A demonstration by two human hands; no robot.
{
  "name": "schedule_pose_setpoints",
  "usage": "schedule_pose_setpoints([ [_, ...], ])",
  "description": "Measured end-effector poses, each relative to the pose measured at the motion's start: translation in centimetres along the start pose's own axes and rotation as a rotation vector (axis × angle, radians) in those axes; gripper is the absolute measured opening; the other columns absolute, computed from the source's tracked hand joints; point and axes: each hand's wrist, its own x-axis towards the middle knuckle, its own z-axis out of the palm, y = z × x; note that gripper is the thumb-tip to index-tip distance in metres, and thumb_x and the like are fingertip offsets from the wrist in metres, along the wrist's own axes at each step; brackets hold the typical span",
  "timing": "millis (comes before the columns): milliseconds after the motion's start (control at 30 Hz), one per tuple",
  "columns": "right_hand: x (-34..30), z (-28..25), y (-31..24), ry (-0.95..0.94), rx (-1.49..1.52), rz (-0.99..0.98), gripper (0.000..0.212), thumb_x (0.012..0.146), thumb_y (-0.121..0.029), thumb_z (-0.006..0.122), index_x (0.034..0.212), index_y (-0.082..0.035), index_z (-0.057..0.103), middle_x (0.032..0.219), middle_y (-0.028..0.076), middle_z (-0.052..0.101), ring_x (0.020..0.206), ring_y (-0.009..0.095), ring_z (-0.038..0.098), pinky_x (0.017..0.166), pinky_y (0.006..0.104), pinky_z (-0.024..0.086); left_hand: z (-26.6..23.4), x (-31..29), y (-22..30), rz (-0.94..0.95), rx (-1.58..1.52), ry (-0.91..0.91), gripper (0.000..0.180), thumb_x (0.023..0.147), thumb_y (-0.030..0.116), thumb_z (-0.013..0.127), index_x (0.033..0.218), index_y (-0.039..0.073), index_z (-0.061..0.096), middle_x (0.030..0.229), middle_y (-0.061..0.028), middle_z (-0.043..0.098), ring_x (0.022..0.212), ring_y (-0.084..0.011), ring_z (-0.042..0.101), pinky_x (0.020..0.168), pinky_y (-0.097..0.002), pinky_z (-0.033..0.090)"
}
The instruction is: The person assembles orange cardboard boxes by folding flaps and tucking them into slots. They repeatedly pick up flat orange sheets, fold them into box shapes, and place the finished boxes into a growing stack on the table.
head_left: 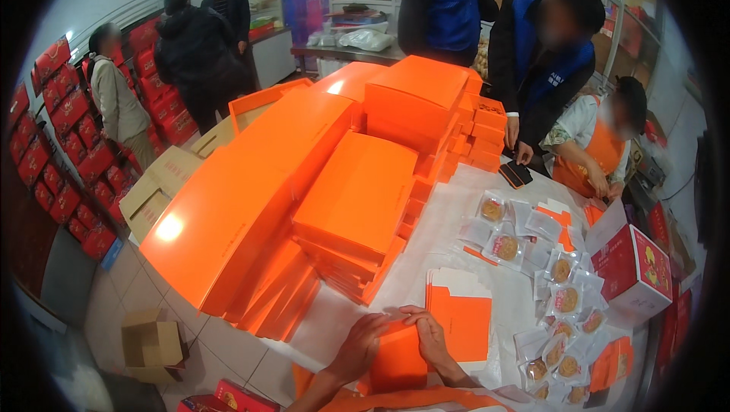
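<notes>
Small orange box [398,362]: being held upright between both hands, on the person's side of the orange box stack [353,191].
Left hand [356,347]: pressing along the small orange box's left side, fingers lying close together near its top edge.
Right hand [430,334]: gripping the opposite side, its fingers bending over the top edge — both hands are closing narrowly around the one box.
Bench [407,281]: carrying the orange box stack on a white covering.
Flat carton blanks [458,321]: lying right of the orange box stack, just beyond the right hand, their white flaps pointing away from the person.
Wrapped pastries [566,299]: lying in clear sachets farther right of the orange box stack, some overlapping.
Red gift box [630,267]: standing beyond those sachets, well right of the orange box stack.
Co-worker in blue vest [561,54]: leaning in behind and right of the orange box stack, touching a small black case [516,174].
Co-worker in orange apron [598,155]: working with both hands low, right of the blue vest.
Open cardboard box [171,343]: sitting on the floor, left of the orange box stack.
</notes>
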Motion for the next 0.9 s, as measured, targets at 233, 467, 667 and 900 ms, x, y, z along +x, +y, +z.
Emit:
schedule_pose_setpoints([
  [233,0.1,1.3,0.0,0.093,-0.025,0.058,0.019,0.093,-0.01,0.035,0.091,-0.001,0.052,0.114,0.013,0.051,0.105,0.021,0.05,0.093,0.0315,0.037,1.8,-0.8,-0.7,-0.246,-0.294,0.28,0.028,0.087,0.009,0.04,0.106,-0.007,0.052,0.125,-0.0181,0.046,0.115,-0.0236,0.043,0.096,-0.0333,0.034],
  [467,1.0,2.4,0.9,0.089,-0.105,0.105,0.018,0.092,-0.01,0.038,0.094,-0.001,0.054,0.113,0.013,0.052,0.105,0.02,0.048,0.094,0.0302,0.035,1.5,-0.9,-2.7,-0.228,-0.23,0.39,0.03,0.087,0.015,0.048,0.11,-0.005,0.052,0.125,-0.0196,0.046,0.114,-0.0262,0.045,0.095,-0.0343,0.035],
  [667,0.8,1.3,1.2,0.014,-0.177,0.223,0.028,0.094,-0.017,0.038,0.112,0.0,0.049,0.116,0.011,0.051,0.11,0.02,0.046,0.096,0.0323,0.033,2.0,-2.0,-4.5,-0.186,-0.162,0.249,0.035,0.081,0.014,0.059,0.114,0.001,0.052,0.125,-0.0149,0.047,0.122,-0.0293,0.038,0.102,-0.038,0.03],
  [900,0.8,1.7,2.2,-0.007,-0.055,0.026,0.016,0.093,-0.012,0.039,0.095,-0.004,0.052,0.12,0.011,0.046,0.102,0.015,0.047,0.09,0.0276,0.036,2.4,-1.8,-2.9,-0.297,-0.466,0.396,0.028,0.081,0.006,0.057,0.109,0.003,0.051,0.129,-0.0168,0.042,0.123,-0.0285,0.036,0.099,-0.0355,0.032],
])
